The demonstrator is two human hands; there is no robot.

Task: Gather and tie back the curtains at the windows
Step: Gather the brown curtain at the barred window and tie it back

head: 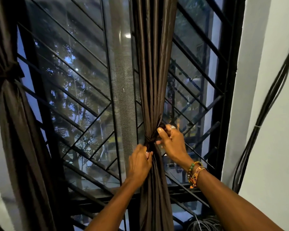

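A dark brown curtain (pixel 154 64) hangs gathered into a narrow bundle at the window's middle. A tie band (pixel 150 140) of the same dark cloth is cinched round it at waist height. My left hand (pixel 139 161) grips the bundle just below the band, fingers curled into the cloth. My right hand (pixel 171 144), with a ring and wrist bracelets, pinches the band's end on the curtain's right side. A second brown curtain (pixel 12 114) hangs at the left, tied with its own band (pixel 2 80).
Behind the curtains is a black window frame (pixel 230 80) with diagonal grille bars and a mesh screen panel (pixel 118 80). Black cables (pixel 267 104) run down the white wall at the right. A coil of cable (pixel 205 224) lies at the bottom right.
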